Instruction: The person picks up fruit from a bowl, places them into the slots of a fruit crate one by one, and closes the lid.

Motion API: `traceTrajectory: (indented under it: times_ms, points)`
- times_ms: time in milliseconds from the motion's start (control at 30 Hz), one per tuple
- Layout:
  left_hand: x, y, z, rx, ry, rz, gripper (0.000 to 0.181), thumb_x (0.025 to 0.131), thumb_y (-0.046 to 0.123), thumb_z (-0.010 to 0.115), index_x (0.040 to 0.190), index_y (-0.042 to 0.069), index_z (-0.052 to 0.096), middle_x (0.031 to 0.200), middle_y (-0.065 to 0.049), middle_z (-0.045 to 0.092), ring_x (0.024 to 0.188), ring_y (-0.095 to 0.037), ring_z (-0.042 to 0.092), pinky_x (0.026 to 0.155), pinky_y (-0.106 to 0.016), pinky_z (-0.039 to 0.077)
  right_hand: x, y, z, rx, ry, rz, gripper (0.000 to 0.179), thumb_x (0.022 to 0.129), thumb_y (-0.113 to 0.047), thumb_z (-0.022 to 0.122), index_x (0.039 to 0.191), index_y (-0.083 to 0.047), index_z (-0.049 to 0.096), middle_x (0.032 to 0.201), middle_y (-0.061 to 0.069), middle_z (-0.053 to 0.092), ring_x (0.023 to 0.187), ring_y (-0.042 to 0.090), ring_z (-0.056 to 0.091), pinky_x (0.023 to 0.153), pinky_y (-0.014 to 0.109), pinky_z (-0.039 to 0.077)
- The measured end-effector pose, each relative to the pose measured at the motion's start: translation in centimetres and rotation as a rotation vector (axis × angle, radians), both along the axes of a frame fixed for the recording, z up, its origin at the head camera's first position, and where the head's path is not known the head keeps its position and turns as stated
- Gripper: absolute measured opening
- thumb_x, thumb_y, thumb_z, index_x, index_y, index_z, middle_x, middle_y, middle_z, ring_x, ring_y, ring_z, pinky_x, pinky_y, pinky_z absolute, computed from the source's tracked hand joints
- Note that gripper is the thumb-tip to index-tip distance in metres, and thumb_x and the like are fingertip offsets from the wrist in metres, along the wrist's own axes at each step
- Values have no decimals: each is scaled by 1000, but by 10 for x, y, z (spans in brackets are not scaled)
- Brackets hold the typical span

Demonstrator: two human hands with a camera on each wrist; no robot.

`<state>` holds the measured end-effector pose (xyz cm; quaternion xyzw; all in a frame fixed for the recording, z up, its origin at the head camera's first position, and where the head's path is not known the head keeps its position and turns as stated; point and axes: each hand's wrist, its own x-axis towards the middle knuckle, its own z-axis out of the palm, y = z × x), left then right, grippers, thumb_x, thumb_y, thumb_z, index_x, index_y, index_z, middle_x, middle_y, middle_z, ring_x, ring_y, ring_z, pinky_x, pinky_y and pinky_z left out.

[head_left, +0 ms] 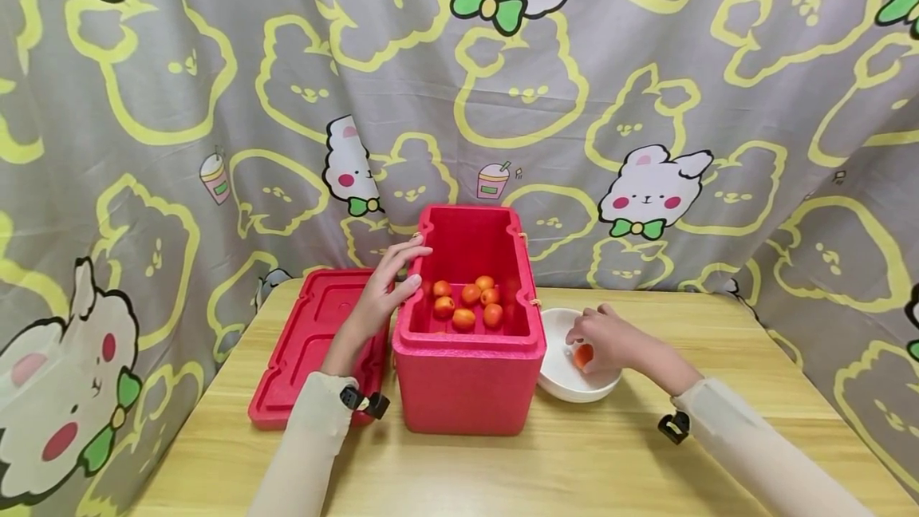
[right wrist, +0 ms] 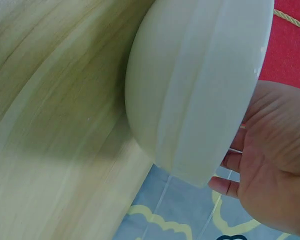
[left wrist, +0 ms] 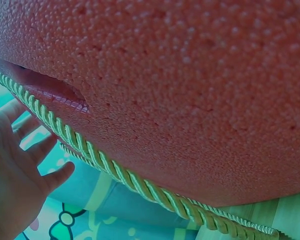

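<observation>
Several orange-red cherry tomatoes (head_left: 463, 317) lie on the floor of a red foam box (head_left: 470, 393). My left hand (head_left: 380, 294) rests at the box's left rim with fingers extended; in the left wrist view they appear spread beside the box wall and its gold twisted cord (left wrist: 110, 167). To the right of the box stands a white bowl (head_left: 567, 391). My right hand (head_left: 606, 339) reaches into it, close to an orange-red tomato (head_left: 583, 355). The bowl wall (right wrist: 190, 95) hides the thumb and fingertips in the right wrist view, so whether they pinch the tomato is unclear.
A red foam lid (head_left: 294, 365) lies on the wooden table (head_left: 459, 473) left of the box. Behind the table hangs a grey curtain (head_left: 402, 102) with cartoon animals. Dark wrist cameras (head_left: 675, 426) sit on both sleeves.
</observation>
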<state>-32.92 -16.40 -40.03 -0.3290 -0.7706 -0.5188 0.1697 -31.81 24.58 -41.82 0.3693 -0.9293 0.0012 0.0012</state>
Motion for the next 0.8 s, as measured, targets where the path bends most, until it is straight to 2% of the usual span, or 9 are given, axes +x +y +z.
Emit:
traceTrajectory:
  times_ms: [200,300,433,600,800]
  points:
    - [1,1,1,3,3,3,50,95,20,57,144,15,55,160,-9,39,149,-24,33,115,-63,38,4,-1,1,42,45,24,26,63,-8,86,75,-20,67,75,-7,57,79,14,47,75,36,31]
    - [0,1,0,4,6,1,50,95,20,56,144,14,55,160,-9,39,149,-24,33,115,-65,36,4,-2,0,40,55,31,27,65,-7,84,71,-21,63,73,-8,54,78,14,46,74,35,30]
    - [-1,0,-1,4,4,1,49,95,19,56,145,15,55,160,-9,39,149,-23,32,115,-66,36,2,-2,-1,12,30,22,25,66,-8,85,78,-21,67,75,-9,56,79,12,45,75,35,30]
    - [0,1,0,-1,2,4,49,96,19,56,145,14,55,160,-8,39,149,-24,32,115,-63,38,0,-2,-3,-29,9,10,26,67,-9,87,88,-17,74,84,-9,66,82,12,48,77,35,31]
    - [1,0,1,-3,2,5,50,95,19,56,145,14,55,160,-8,39,149,-24,33,115,-64,37,-1,-6,-3,-114,53,46,29,68,-13,89,95,-13,77,91,-4,73,86,16,56,78,37,35]
